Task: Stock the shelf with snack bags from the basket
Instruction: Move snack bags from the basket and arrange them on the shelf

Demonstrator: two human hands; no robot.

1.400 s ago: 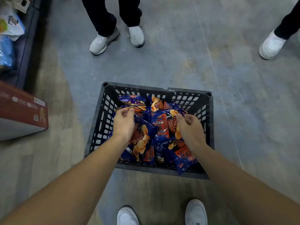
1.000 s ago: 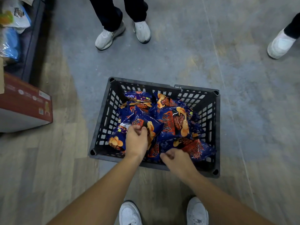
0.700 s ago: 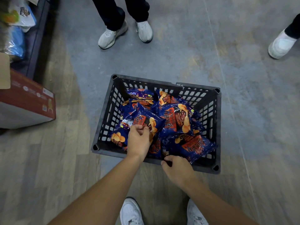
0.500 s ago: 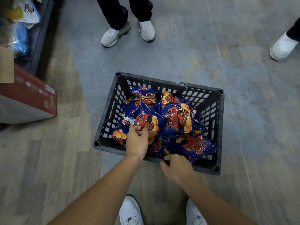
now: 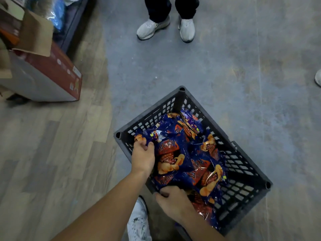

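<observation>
A black plastic basket (image 5: 246,173) stands turned at an angle on the grey floor, with several blue and orange snack bags (image 5: 187,153) piled inside. My left hand (image 5: 143,158) reaches over the basket's left rim and its fingers curl on the edge of a blue snack bag there. At the basket's near corner, my right hand (image 5: 172,201) has its fingers curled round the rim. The dark shelf (image 5: 73,23) runs along the top left, with blue packets on its lowest level.
A red and grey cardboard box (image 5: 50,73) with open flaps stands on the wood floor by the shelf. A person's feet in pale sneakers (image 5: 165,27) stand beyond the basket, and another shoe (image 5: 318,80) shows at the right edge. My own shoe (image 5: 139,221) is below my arms.
The basket has swung round to a diagonal and sits further right in view. My right hand left the bags and took the near rim. My left hand stays on a bag.
</observation>
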